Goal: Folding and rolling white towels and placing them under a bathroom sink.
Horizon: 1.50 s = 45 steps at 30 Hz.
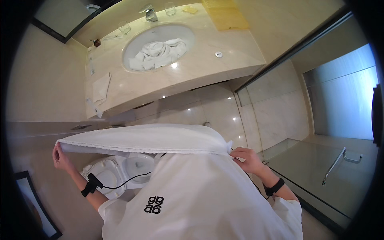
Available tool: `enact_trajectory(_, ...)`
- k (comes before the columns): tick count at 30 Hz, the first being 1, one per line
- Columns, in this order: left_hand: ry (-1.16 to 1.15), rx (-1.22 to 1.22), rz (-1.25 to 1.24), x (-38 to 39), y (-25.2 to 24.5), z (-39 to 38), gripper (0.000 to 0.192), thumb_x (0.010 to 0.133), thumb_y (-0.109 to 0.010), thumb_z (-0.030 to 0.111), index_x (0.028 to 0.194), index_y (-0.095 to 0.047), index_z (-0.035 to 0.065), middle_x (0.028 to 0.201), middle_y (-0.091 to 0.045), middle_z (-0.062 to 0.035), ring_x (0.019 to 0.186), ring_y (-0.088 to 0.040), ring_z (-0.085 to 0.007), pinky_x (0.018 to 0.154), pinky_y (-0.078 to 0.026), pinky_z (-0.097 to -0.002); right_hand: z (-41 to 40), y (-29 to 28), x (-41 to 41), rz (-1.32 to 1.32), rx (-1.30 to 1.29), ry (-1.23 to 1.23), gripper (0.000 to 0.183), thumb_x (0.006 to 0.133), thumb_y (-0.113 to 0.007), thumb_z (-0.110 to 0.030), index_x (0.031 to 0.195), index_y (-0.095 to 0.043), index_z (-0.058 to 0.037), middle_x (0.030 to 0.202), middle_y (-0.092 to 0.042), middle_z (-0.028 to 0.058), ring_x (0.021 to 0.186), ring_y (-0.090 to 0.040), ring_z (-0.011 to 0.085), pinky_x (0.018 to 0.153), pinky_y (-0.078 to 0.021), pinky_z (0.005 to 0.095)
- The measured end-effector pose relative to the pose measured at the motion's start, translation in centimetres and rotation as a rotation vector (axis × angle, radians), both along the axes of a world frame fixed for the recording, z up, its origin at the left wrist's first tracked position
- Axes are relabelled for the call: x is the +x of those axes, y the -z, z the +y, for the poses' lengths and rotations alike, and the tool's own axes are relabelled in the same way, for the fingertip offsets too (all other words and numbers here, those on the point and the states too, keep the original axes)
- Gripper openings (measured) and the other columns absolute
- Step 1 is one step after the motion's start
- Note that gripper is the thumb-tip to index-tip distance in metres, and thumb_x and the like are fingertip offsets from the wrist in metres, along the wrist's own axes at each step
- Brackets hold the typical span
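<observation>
A large white towel (144, 138) is stretched sideways in front of my body. At the left, my left hand (61, 157) pinches one corner of it between thumb and fingers. My right hand (247, 159) grips the opposite end near my waist, where the cloth bunches a little. The towel's far side hangs down out of sight. Beyond it, crumpled white towels (159, 54) lie in the oval washbasin (127, 51), below a chrome faucet (151, 14).
The marble counter (192, 67) carries drinking glasses (170, 9), a folded white cloth (101, 88) and a yellow mat (226, 15). A toilet (139, 166) with a raised lid stands below my left arm. A glass shower door (312, 171) is at the right.
</observation>
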<state>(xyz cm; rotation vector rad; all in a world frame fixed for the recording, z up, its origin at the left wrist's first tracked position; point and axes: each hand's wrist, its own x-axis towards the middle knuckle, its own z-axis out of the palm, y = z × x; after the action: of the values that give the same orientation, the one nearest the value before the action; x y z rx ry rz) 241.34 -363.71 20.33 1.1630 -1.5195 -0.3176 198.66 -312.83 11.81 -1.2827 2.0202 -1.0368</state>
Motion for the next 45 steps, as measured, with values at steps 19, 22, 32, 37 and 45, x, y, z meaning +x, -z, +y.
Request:
enact_trajectory(19, 0.006, 0.031, -0.083, -0.8, -0.5, -0.5, 0.018, 0.084, -0.066, 0.013, 0.089, -0.065, -0.0042, 0.086, -0.063, -0.0055, 0.079, -0.055, -0.0101, 0.076, -0.045, -0.0228, -1.0, 2.9, 2.3, -0.509, 0.129, 0.226, 0.009, 0.087, -0.056, -0.005, 0.091, -0.061, 0.0010, 0.076, -0.064, 0.0079, 0.070, -0.062, 0.0129, 0.064, -0.0501, 0.0270)
enact_trajectory(22, 0.101, 0.059, -0.129, -2.1, -0.6, -0.2, 0.014, 0.084, -0.065, 0.010, 0.086, -0.064, -0.0039, 0.085, -0.062, -0.0053, 0.078, -0.054, -0.0098, 0.075, -0.044, -0.0219, -2.4, 2.7, 0.6, -0.363, 0.187, 0.123, 0.009, 0.085, -0.058, -0.007, 0.091, -0.061, -0.0007, 0.072, -0.063, 0.0080, 0.067, -0.062, 0.0132, 0.062, -0.0491, 0.0274)
enact_trajectory(32, 0.559, -0.074, -0.432, -13.4, -8.4, 5.6, 0.010, 0.074, -0.066, -0.011, 0.079, -0.060, -0.0045, 0.077, -0.060, -0.0078, 0.071, -0.053, -0.0125, 0.064, -0.042, -0.0219, -12.7, 2.9, -7.7, -0.184, 0.123, -0.071, 0.017, 0.080, -0.062, -0.011, 0.094, -0.061, -0.0016, 0.073, -0.062, 0.0088, 0.065, -0.057, 0.0179, 0.063, -0.0473, 0.0278)
enact_trajectory(37, 0.575, -0.102, -0.410, -13.7, -14.5, 6.6, 0.008, 0.075, -0.064, -0.011, 0.079, -0.059, -0.0055, 0.080, -0.059, -0.0080, 0.073, -0.053, -0.0122, 0.063, -0.040, -0.0205, -23.6, 2.3, -5.9, -0.174, -0.044, -0.410, 0.037, 0.079, -0.063, -0.015, 0.113, -0.053, -0.0035, 0.100, -0.060, 0.0127, 0.085, -0.060, 0.0227, 0.074, -0.0493, 0.0326)
enact_trajectory(45, 0.683, -0.216, -0.475, -16.7, -16.3, 10.6, 0.012, 0.065, -0.072, -0.008, 0.073, -0.064, -0.0038, 0.069, -0.063, -0.0107, 0.060, -0.057, -0.0158, 0.053, -0.043, -0.0229, -32.6, -6.6, 2.8, -0.286, -0.517, -0.633, 0.050, 0.080, -0.064, -0.018, 0.122, -0.045, -0.0011, 0.121, -0.048, 0.0174, 0.111, -0.048, 0.0314, 0.093, -0.0404, 0.0356)
